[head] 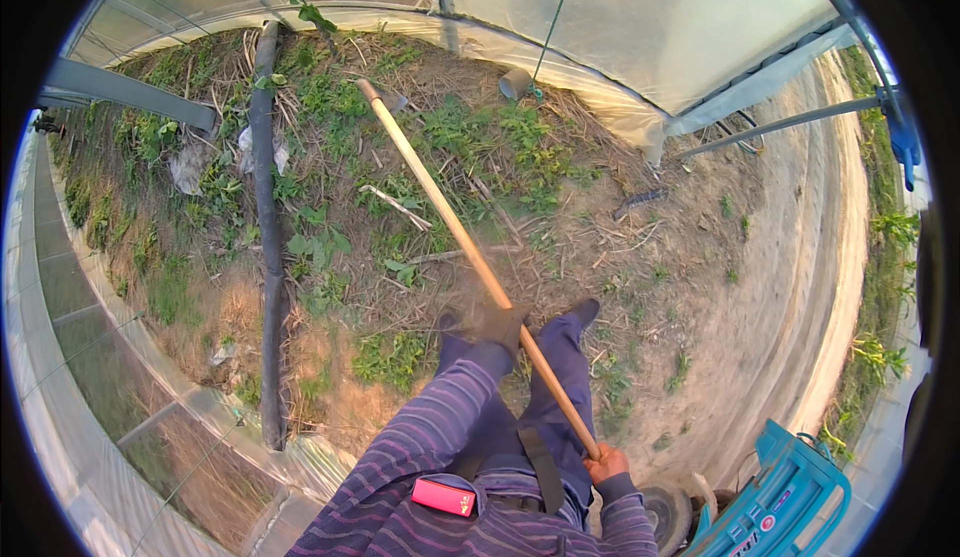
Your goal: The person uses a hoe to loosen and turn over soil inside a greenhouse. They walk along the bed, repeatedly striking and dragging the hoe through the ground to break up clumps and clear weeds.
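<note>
A hoe with a long wooden handle (457, 230) slants across the middle of the view. Its blade (395, 100) rests among weeds and dry stalks at the far end, partly hidden by the plants. My left hand (501, 328), in a dark glove and somewhat blurred, grips the handle around its lower middle. Bare, my right hand (606, 465) is closed around the near end of the handle, close to my right hip. Below the shaft are my two dark shoes, the right shoe (583, 312) plainer to see than the left.
A long black pipe (268, 257) lies on the ground to the left. Plastic greenhouse sheeting (622, 39) stands ahead, with a green cord (557, 20) near it. A teal machine (780, 504) with a wheel is at lower right. A dirt track (806, 272) runs along the right.
</note>
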### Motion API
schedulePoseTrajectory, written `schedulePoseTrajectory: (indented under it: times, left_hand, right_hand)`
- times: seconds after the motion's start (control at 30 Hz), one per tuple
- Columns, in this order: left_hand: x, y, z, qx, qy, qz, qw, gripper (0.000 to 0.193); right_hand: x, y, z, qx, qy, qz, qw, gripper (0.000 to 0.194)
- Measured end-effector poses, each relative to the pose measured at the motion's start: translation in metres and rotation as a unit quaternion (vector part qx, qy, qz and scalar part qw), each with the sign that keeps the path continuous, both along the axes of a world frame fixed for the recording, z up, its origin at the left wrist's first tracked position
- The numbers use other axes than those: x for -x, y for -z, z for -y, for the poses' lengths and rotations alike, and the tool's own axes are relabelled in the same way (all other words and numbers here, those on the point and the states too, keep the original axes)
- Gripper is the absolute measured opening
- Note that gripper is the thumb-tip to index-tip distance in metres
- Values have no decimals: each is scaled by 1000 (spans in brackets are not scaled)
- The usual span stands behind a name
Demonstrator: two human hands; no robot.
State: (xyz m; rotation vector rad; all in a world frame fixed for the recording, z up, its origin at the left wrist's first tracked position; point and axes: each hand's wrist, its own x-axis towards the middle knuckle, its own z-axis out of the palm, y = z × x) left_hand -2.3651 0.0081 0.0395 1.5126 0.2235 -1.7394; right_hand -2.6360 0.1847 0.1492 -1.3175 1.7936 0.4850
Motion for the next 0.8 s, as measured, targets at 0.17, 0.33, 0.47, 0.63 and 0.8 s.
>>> schedulePoseTrajectory:
  times: [0.17,0.33,0.47,0.63,0.8]
  left_hand:
    - [-10,-3,33,30,54,41,997,24]
    - [12,8,30,34,125,0,992,22]
    - [58,20,12,-28,96,-36,994,21]
    - [80,35,-8,-83,118,-57,988,19]
    - [66,28,5,-55,96,-62,992,15]
  right_hand:
    - [-43,15,43,40,26,44,998,30]
    - [-33,0,22,50,23,10,998,33]
    - [26,-49,-43,-47,81,-6,996,30]
    - [52,-58,-108,-65,163,-20,984,23]
    - [40,-39,-96,-40,136,-37,989,21]
